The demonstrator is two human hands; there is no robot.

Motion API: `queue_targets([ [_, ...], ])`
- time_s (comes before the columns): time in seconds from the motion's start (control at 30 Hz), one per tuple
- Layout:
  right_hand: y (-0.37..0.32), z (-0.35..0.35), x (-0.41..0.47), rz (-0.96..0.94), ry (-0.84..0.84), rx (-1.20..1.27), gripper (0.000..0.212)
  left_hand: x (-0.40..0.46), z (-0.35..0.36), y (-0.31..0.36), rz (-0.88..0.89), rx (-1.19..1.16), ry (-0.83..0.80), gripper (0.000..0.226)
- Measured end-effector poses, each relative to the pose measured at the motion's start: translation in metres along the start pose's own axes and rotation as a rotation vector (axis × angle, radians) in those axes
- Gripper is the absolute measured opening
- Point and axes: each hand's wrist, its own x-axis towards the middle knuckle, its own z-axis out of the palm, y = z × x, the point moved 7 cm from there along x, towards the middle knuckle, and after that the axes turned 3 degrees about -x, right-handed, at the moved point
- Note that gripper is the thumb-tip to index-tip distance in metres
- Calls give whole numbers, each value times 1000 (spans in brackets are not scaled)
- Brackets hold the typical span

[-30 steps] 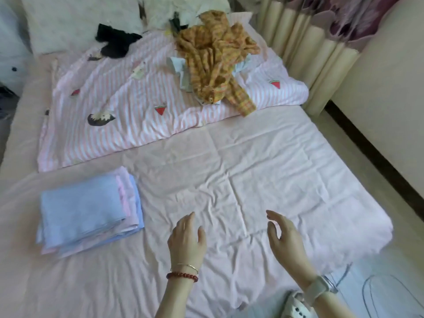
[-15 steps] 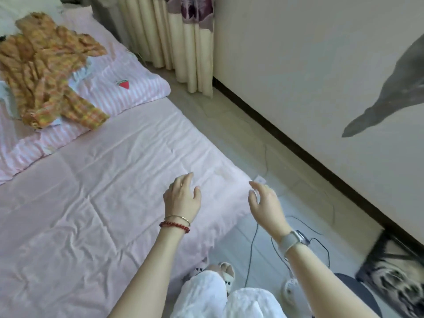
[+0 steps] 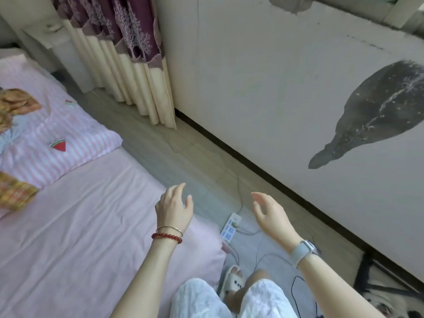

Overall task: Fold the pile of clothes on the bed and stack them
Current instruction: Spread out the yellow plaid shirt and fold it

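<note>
Though partly visible, plaid garment (image 3: 16, 189) (cropped)

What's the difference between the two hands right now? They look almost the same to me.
The left hand hangs over the corner of the pink bed; the right hand is out over the floor. The left wrist wears a red bead bracelet and a thin bangle; the right wears a watch. Both are open, fingers relaxed, holding nothing.
</note>
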Motion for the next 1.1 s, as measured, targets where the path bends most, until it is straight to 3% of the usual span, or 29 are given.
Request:
queue_targets([
  [0.2,15,-34,83,-107,-61,-95,38,67,31,68,67,31,55,51],
  [0.4,2,-60,164,-325,-104,-267,40,109,48,112,-13,78,69,47],
  [0.63,-61,-54,247,-532,-183,-284,39,152,3,77,-232,158,139,60],
  [0.8,-151,-23,323,-681,-231,-281,35,222,-57,36,-339,173,261,57],
  [0.9,-237,8,380,-798,-249,-300,32,282,-107,-1,-382,145,375,62],
  [1.1,-415,61,457,-999,-342,-365,37,379,-214,-71,-518,148,506,42],
])
